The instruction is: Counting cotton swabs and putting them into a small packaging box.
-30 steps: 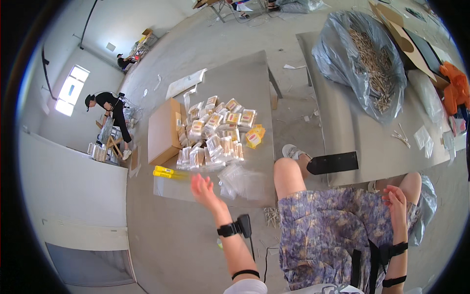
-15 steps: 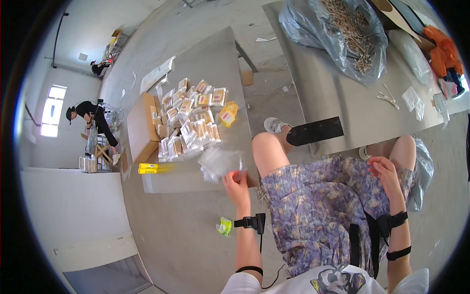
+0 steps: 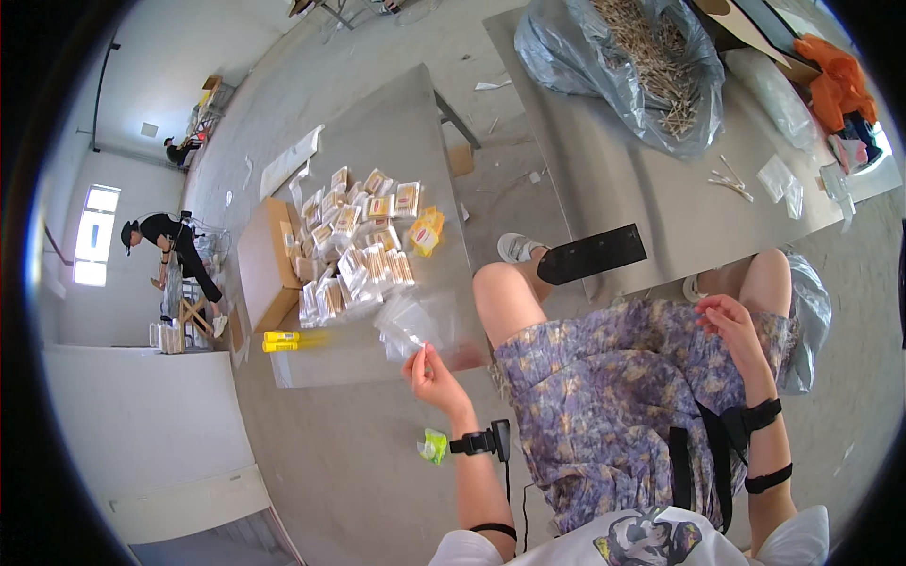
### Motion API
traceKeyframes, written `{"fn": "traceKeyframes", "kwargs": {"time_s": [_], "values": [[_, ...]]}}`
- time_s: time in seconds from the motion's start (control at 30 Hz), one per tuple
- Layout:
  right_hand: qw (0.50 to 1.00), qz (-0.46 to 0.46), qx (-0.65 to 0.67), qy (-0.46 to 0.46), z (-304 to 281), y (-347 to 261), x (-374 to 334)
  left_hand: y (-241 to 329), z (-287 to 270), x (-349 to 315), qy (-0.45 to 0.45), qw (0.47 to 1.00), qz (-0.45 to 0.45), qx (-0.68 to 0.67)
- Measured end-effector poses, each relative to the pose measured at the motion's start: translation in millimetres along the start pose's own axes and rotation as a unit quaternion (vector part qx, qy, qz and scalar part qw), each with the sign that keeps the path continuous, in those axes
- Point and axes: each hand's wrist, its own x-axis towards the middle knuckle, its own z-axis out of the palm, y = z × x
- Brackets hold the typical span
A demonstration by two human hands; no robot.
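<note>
My left hand [image 3: 438,382] is at the near edge of the left table, thumb and forefinger pinched at the corner of a clear plastic bag [image 3: 404,321]. That bag lies among several flat bags, and I cannot tell how many the fingers have hold of. Beyond them is a heap of small clear packets [image 3: 363,241] filled with wooden-stick cotton swabs. Over my right thigh hangs my right hand [image 3: 730,325], its fingers loosely bent and apart, with nothing seen in them.
A cardboard box [image 3: 267,264] and two yellow tubes [image 3: 281,341] flank the heap; yellow cards [image 3: 427,232] lie beside it. On the right table [image 3: 613,189] are a large bag of loose swabs [image 3: 672,66], a few separate swabs [image 3: 731,181] and a black strip [image 3: 593,255]. People work farther off.
My left hand has moved left, along the flat bags at the table's near edge. My right hand has shifted slightly and stays over my lap. The whole view has turned a little.
</note>
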Motion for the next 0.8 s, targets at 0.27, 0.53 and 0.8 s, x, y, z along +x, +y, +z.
{"fn": "traceKeyframes", "kwargs": {"time_s": [0.27,0.53,0.8], "values": [[0.961,-0.175,-0.036,-0.211,109,-46,-43,119,-1,-85,-0.359,0.899,0.211,-0.139],[0.868,-0.336,-0.346,-0.119,113,-43,-57,111,-2,-120,-0.645,0.654,-0.204,-0.338],[0.789,-0.423,-0.439,-0.076,105,-32,-54,104,7,-108,-0.642,0.64,-0.28,-0.316]]}}
